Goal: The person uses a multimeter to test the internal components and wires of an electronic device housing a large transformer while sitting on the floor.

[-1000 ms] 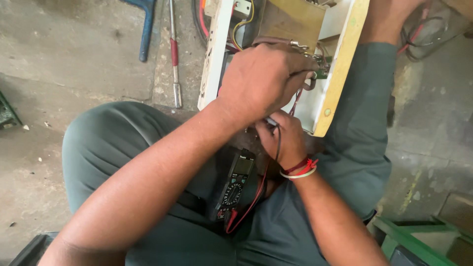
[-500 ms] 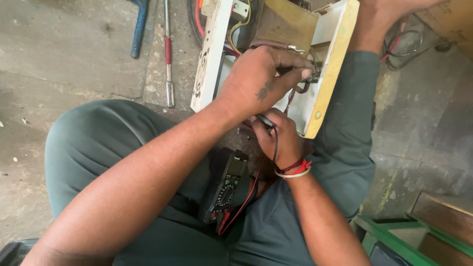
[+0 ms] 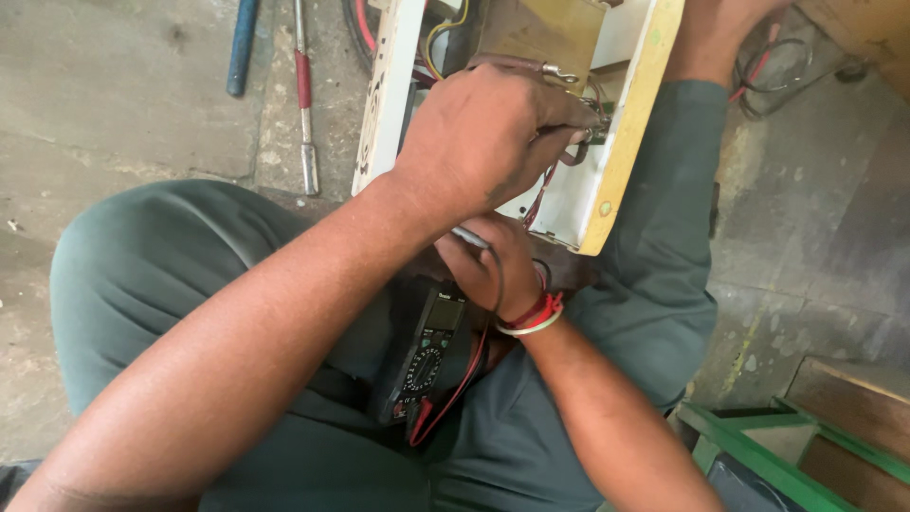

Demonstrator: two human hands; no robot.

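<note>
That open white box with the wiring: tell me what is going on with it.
A seated person works inside the open white casing with yellowed edges, propped against the knees. The left hand reaches in among the red and yellow wires, fingers pinched on something I cannot make out. The right hand, with red and white wristbands, sits just below, holding a thin probe. A black dial multimeter lies on the lap with its leads attached. A red-handled tool lies on the concrete floor.

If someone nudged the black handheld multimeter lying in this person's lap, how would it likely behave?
The black handheld multimeter lies flat on soft green trousers, so it would probably slide rather than roll. Its boxy body looks rigid and fairly light. The thin red test lead plugged in at its lower end looks floppy and would likely tug or snag it.
</note>
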